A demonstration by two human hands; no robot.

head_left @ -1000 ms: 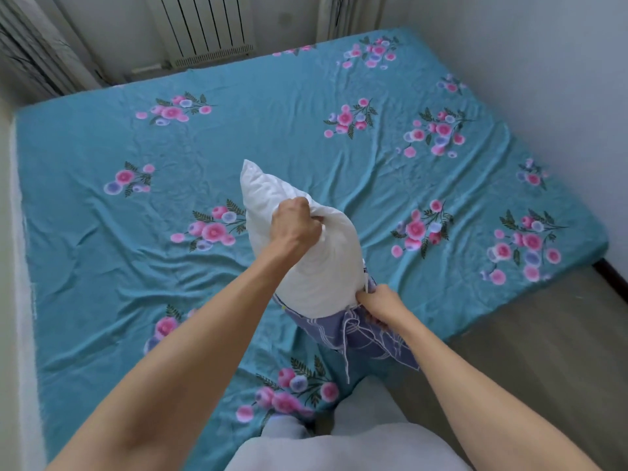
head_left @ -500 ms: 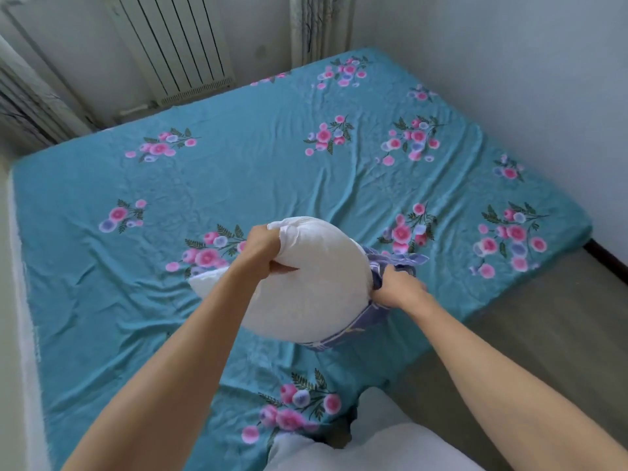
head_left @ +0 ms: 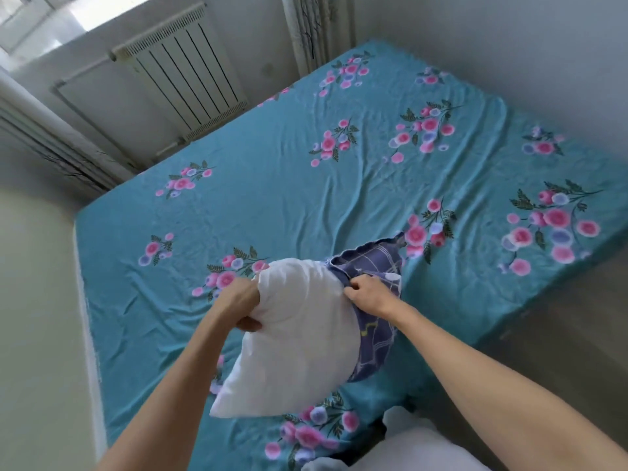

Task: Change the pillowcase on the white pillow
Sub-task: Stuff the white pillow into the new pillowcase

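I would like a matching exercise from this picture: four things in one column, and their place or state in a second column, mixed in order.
Things:
1. white pillow
2. purple pillowcase
3. radiator
4. floral bed sheet

Place or state:
A. mounted on the wall past the bed
B. gripped by the left hand, mostly uncovered
C. spread over the mattress
D. pinched by the right hand, bunched at the pillow's far end

Pairs: 1-B, 2-D, 3-A, 4-C

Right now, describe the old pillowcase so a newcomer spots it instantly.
Start at the teal floral bed, near its closer edge. The white pillow is held above it; the pillowcase is bunched on its right end, under the right hand. It alone is purple with white lines.
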